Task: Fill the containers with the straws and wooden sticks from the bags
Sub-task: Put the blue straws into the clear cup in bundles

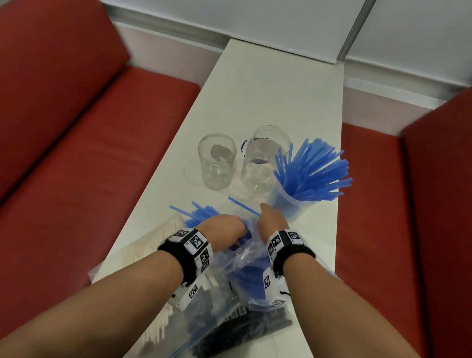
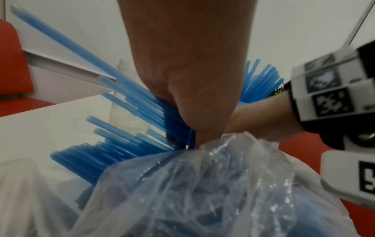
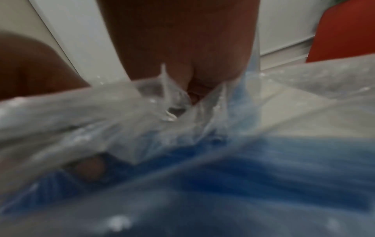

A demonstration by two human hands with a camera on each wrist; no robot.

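— Closest to me is a clear zip bag of black sticks (image 1: 242, 332) lying on the long white counter (image 1: 278, 97), with a bundle of white straws (image 1: 153, 245) just to its left.

— And the hands?

— Both are at a crumpled clear plastic bag of blue straws (image 1: 246, 260). Her left hand (image 1: 221, 230) has its fingers clenched round a bunch of blue straws (image 2: 121, 121) sticking out of the bag's mouth. Her right hand (image 1: 271, 219) grips the plastic at the opening; its fingers are curled into the film in the wrist view.

— Where are the containers?

— Farther along the counter: two clear plastic jars, a short one (image 1: 216, 161) and a taller one (image 1: 262, 158), standing side by side, neither with straws in it. Just right of them a translucent cup (image 1: 292, 203) bristles with blue straws (image 1: 314, 168). One loose blue straw (image 1: 242, 204) lies near it.

— The room?

— Red cushioned benches (image 1: 49, 136) flank the counter, pale wall panels (image 1: 242, 7) behind.
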